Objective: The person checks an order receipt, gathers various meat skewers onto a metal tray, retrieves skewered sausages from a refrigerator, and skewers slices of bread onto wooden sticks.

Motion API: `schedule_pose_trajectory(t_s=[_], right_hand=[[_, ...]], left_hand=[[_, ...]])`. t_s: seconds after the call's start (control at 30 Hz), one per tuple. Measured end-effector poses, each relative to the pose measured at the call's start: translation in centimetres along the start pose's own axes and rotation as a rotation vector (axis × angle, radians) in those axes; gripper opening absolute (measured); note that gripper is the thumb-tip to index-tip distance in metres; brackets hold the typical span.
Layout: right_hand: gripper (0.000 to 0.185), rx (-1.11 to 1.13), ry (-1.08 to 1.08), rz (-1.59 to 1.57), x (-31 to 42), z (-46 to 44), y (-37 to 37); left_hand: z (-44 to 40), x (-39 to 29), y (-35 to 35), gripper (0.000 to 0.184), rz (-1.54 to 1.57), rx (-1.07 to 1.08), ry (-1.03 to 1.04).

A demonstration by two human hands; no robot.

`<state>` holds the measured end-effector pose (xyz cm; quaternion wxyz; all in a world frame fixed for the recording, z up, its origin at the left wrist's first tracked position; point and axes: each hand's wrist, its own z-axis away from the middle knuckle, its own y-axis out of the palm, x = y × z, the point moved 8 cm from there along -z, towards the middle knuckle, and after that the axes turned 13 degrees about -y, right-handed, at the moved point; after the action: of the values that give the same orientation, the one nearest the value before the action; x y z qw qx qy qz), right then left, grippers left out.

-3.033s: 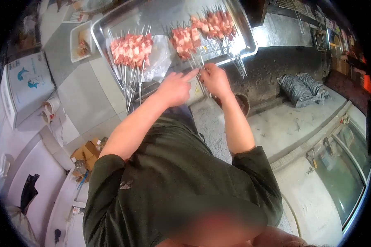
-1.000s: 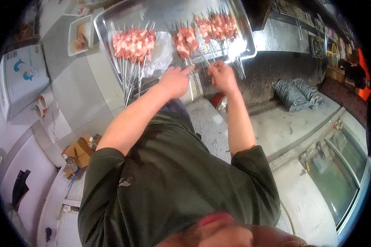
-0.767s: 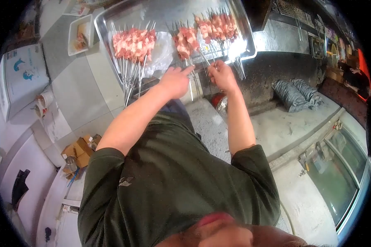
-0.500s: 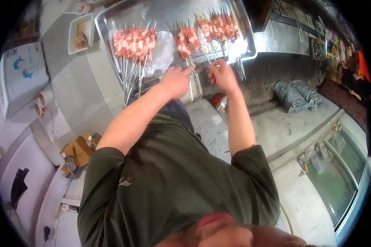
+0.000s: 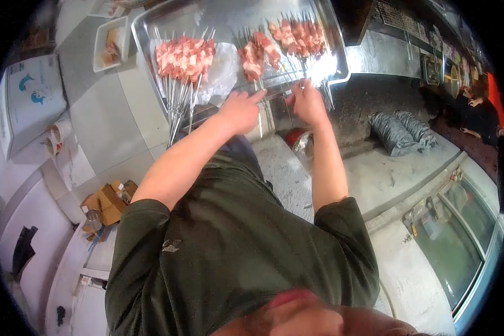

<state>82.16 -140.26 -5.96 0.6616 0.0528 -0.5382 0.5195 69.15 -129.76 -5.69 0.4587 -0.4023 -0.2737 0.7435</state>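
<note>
Across a metal tray (image 5: 229, 19) lie meat skewers (image 5: 252, 60), right hand (image 5: 308, 103) at their ends

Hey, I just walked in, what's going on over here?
Someone is handling skewers of raw-looking meat that lie in a metal tray. They form a large group on the left, a small one in the middle and another on the right. The right hand appears closed on one or more bare skewer ends, below the right group. The left hand points its index finger at the middle group's bare ends; I can't tell whether it touches them.
</note>
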Motion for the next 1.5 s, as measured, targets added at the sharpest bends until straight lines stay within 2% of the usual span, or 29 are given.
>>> schedule_pose_trajectory(t_s=[0.27, 0.47, 0.57, 0.77, 1.27, 1.37, 1.5], right_hand=[[0.027, -0.075, -0.059, 0.067, 0.2, 0.5, -0.5], [0.027, -0.124, -0.083, 0.482, -2.4, 0.1, 0.7], [0.028, -0.105, 0.007, 0.564, -0.9, 0.6, 0.4], [0.026, -0.151, -0.127, 0.642, -1.1, 1.1, 0.4], [0.024, -0.223, -0.155, 0.66, -1.0, 1.9, 0.4], [0.019, -0.267, -0.17, 0.674, -1.0, 2.0, 0.4], [0.014, -0.546, -0.478, 0.702, 2.0, 3.8, -0.1]], left_hand=[[0.2, 0.1, -0.1, 0.022, 0.07, 0.011, -0.016], [0.8, 0.5, 0.5, 0.022, 0.138, -0.089, 0.02], [1.3, 0.6, 0.3, 0.021, 0.137, -0.098, 0.037], [2.0, 0.6, -0.1, 0.017, 0.162, -0.167, 0.076], [1.9, 0.7, 0.1, 0.019, 0.177, -0.124, 0.057], [1.9, 0.7, 0.0, 0.019, 0.185, -0.121, 0.06], [2.0, 0.7, -0.3, 0.019, 0.186, -0.137, 0.069]])
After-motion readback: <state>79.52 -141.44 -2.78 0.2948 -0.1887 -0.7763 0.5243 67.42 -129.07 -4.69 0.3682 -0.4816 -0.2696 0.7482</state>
